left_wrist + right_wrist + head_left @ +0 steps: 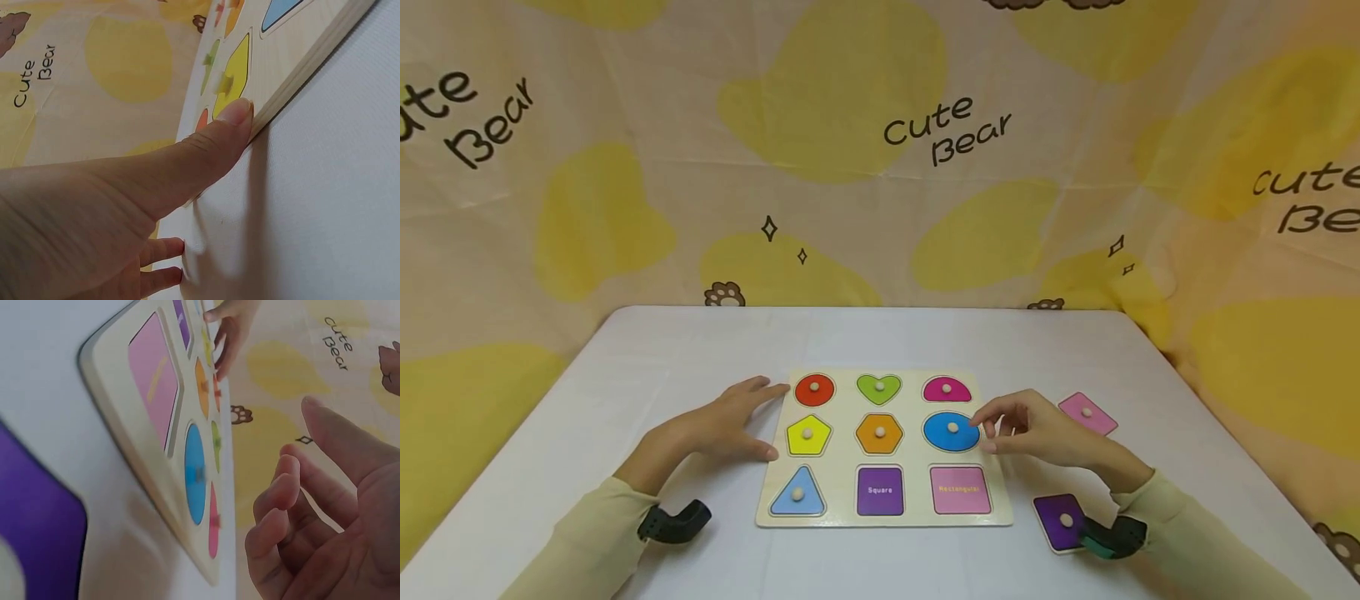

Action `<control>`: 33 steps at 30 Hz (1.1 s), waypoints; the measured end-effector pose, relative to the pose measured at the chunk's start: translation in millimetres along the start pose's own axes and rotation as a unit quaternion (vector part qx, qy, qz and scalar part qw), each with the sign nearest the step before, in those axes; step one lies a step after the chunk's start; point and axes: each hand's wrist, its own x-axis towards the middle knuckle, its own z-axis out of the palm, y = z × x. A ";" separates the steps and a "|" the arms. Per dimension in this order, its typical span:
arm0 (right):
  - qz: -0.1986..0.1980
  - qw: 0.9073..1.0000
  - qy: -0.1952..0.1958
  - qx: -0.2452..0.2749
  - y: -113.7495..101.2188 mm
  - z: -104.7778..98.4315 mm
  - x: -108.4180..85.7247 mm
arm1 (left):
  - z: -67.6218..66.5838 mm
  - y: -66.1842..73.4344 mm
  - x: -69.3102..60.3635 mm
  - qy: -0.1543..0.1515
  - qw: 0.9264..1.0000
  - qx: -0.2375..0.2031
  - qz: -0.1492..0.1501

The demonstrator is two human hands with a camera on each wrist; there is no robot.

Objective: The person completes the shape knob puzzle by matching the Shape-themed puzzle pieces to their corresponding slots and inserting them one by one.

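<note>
A wooden shape puzzle board (842, 500) lies on the table between the hands. My left hand (718, 425) rests at its left edge, thumb touching the rim near the yellow pentagon (820, 444) and fingers spread. Over the board's right edge, beside the blue oval (936, 436), hovers my right hand (1037, 429); its fingers are loosely bent, and the right wrist view shows nothing between thumb and fingertips. Bare recesses marked Square (880, 504) and Rectangular (961, 504) show in the front row. A purple square piece (1054, 518) and a pink rectangle piece (1096, 420) lie right of the board.
Knobbed pieces fill the other recesses, among them a red circle (805, 396), a green heart (868, 383) and a light blue triangle (805, 481). The white table (700, 350) ends at a yellow patterned cloth (850, 208). The right wrist camera partly covers the purple square.
</note>
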 end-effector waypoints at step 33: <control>-0.001 0.990 -0.097 0.099 44.1 -26.6 -78.0 | -0.1 0.4 0.7 0.001 1.000 0.000 -0.007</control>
